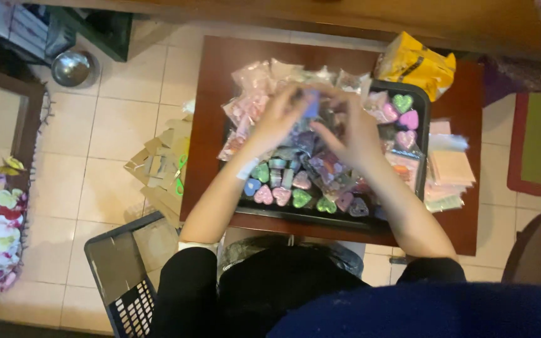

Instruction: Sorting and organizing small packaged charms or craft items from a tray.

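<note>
**Both hands pinched on a small blue piece above the tray**

Gripped between the fingertips of both hands: a small blue piece [312, 104], held up over the middle of the black tray [425, 119]. Left hand [275, 122] curled in from the left, fingers bent and closed on the piece's left edge, wrist cocked slightly upward. Right hand [350, 128] coming in from the right, back of the hand turned to the camera, fingers arched over and meeting the left hand's at the same piece. Too blurred to tell exactly what the blue piece is or how many fingers touch it.

Nearest the camera: black sleeves pushed up, both forearms bare and reaching forward, elbows spread, forearms converging toward the tray. A pale band [247, 169] around the left wrist. Low at left, on the tiled floor, a dark plastic crate [120, 275].

Under the hands: the tray filled with heart-shaped pieces [283, 195] in pink, green, blue and purple, a row of them along the near edge, more hearts at the far right corner. Tray resting on a dark red-brown table [211, 94].

Beyond the hands: clear packets [255, 84] with pinkish contents piled over the tray's far left corner. Right of the tray, a stack of pale sheets [449, 169]. At the table's far right corner, a yellow package [416, 64]. Left of the table, on the floor, folded cardboard [161, 166] with green-handled scissors [179, 175] on top, and farther off a round metal bowl [71, 67].
</note>
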